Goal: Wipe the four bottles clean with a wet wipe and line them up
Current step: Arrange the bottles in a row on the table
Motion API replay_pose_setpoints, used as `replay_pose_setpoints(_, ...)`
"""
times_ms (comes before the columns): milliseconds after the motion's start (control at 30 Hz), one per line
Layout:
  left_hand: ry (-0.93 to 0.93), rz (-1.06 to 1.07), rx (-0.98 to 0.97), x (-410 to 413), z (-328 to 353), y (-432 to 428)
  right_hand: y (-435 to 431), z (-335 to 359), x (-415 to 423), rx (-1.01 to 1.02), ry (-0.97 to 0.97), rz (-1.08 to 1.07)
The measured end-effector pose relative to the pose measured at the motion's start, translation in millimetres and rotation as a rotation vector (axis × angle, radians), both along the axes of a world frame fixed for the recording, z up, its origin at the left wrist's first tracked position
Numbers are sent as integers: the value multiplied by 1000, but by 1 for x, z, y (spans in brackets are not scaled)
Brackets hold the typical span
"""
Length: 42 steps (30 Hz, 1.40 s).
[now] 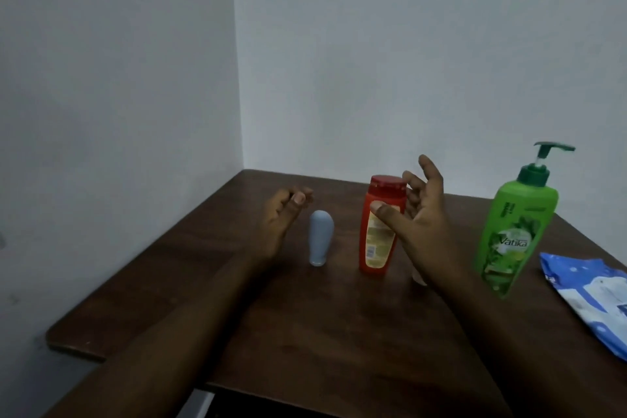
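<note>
On the dark wooden table (305, 332) stand three bottles I can see whole: a small grey-blue bottle (321, 237), a red bottle (378, 248) with a red cap, and a tall green pump bottle (515, 224) at the right. A small whitish object (419, 276) peeks out from behind my right wrist, mostly hidden. My right hand (420, 217) is spread beside the red bottle, thumb in front of its label and fingers by the cap, without clasping it. My left hand (283, 217) hovers left of the grey-blue bottle, fingers loosely curled, holding nothing.
A blue and white wet wipe pack (593, 295) lies at the table's right edge. The table stands in a corner between two pale walls (407, 61). Its near edge and rounded left corner (68, 343) drop off to the floor.
</note>
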<state>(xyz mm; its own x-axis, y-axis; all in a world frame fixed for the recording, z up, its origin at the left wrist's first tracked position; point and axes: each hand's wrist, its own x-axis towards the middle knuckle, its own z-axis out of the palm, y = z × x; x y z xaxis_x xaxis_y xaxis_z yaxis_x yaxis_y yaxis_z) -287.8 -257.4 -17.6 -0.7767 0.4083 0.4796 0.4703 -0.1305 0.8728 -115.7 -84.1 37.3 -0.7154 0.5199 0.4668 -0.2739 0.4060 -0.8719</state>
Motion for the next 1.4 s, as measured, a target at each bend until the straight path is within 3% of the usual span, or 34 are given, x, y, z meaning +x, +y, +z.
replay_pose_setpoints(267, -185, -213, -443, -9, -5, -13, 0, -44, -17, -94, -284, -73)
replay_pose_setpoints(467, -111, -253, -661, -11, -6, -12, -4, -66, -17, -143, -405, -23)
replay_pose_setpoints(600, -94, -241, -673, -10, -5, -9, -5, -65, -23, -146, -431, 20)
replay_pose_setpoints(800, -156, -92, -527, -26, -8, -15, -3, -49, -45, -97, -436, 55)
replay_pose_setpoints(1400, -115, -140, -652, -48, -13, -29, -4, -60, -67, 14, -484, 159)
